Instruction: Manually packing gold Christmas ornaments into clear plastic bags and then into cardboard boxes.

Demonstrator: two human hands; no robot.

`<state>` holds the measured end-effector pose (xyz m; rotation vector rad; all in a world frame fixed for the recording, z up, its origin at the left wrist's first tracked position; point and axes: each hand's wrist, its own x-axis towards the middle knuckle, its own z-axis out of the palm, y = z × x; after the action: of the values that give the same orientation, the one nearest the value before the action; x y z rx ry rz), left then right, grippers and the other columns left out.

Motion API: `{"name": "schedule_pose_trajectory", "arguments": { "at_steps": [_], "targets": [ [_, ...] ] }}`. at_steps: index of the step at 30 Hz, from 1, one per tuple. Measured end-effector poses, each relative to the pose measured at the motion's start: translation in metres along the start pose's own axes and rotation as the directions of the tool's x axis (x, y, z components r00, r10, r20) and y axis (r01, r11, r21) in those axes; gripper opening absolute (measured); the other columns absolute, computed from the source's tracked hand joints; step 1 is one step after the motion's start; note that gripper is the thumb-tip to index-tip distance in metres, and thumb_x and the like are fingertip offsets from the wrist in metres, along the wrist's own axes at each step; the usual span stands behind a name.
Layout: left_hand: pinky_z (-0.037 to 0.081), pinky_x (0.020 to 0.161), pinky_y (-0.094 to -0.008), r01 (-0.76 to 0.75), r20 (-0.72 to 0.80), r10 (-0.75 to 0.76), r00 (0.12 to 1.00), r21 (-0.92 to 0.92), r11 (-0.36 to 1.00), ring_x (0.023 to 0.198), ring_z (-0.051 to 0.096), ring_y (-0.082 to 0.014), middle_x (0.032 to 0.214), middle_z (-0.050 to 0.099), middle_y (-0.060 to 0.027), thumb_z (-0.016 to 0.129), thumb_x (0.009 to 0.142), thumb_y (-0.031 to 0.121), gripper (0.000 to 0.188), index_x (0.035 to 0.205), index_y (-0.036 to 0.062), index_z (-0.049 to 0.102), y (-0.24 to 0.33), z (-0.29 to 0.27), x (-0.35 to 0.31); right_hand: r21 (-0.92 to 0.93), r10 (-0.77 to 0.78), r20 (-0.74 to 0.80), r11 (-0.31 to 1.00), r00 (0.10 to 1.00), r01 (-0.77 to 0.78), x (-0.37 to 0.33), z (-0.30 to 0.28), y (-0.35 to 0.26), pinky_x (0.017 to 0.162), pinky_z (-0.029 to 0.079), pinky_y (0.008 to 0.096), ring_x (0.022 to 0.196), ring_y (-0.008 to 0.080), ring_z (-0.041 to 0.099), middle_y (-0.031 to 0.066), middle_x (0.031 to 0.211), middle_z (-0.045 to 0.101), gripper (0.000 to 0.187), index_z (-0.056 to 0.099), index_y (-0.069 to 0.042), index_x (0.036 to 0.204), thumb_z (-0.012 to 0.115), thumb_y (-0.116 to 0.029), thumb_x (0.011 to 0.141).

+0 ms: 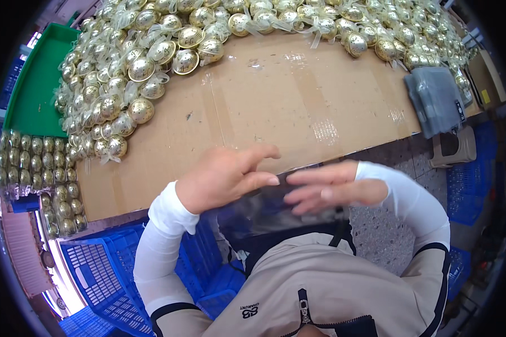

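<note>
My left hand (222, 177) hovers over the near edge of the cardboard-covered table (253, 106). Its thumb and forefinger are apart, and I see nothing between them. Facing it from the right, my right hand (343, 185) has its fingers stretched out, slightly blurred and holding nothing visible. The fingertips of the two hands point at each other across a small gap. Below them a dark, shiny sheet (258, 216) covers my lap. Many gold patterned balls (188, 36) with pale sheer ribbons are piled along the table's far and left sides.
A stack of greyish clear plastic bags (436, 98) lies at the table's right edge, above a beige stool (458, 149). At the left are a green tray (39, 84) and packs of gold balls (36, 160). Blue crates (104, 275) stand below, left of me.
</note>
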<state>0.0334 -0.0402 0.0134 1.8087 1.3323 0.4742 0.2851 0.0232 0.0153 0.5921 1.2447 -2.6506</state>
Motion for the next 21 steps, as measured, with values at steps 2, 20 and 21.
{"name": "schedule_pose_trajectory", "arguments": {
  "at_steps": [2,20,21],
  "targets": [
    [0.046,0.059,-0.0347,-0.201,-0.112,0.263,0.958,0.391,0.898,0.065,0.058,-0.0278,0.078,0.060,-0.0122,0.068,0.074,0.039,0.059,0.117,0.0037,0.050,0.002,0.008,0.002,0.222,-0.117,0.040,0.969,0.992,0.105,0.003,0.004,0.023,0.106,0.025,0.0419,0.122,0.0337,0.042,0.0247,0.133,0.039,0.059,0.014,-0.002,0.141,0.043,-0.014,0.092],
    [0.051,0.068,-0.0280,-0.122,-0.547,-0.112,0.830,-0.373,0.920,0.081,0.063,-0.0205,0.097,0.060,-0.0170,0.068,0.079,0.017,0.041,0.105,-0.0073,0.048,-0.005,0.010,0.053,-0.446,-0.716,-0.499,0.696,0.489,0.563,0.038,-0.017,-0.006,0.093,0.039,0.0446,0.126,0.0317,0.035,0.0171,0.141,0.025,0.110,-0.006,-0.022,0.143,0.075,-0.013,0.069],
    [0.051,0.068,-0.0278,-0.021,-0.489,-0.214,0.845,-0.432,0.902,0.081,0.063,-0.0204,0.100,0.059,-0.0188,0.067,0.080,0.017,0.042,0.106,-0.0078,0.046,-0.007,0.013,0.062,-0.429,-0.694,-0.539,0.714,0.477,0.553,0.046,-0.008,-0.017,0.091,0.040,0.0434,0.127,0.0312,0.034,0.0189,0.141,0.024,0.112,-0.009,-0.020,0.143,0.072,-0.005,0.068]
  ]
}}
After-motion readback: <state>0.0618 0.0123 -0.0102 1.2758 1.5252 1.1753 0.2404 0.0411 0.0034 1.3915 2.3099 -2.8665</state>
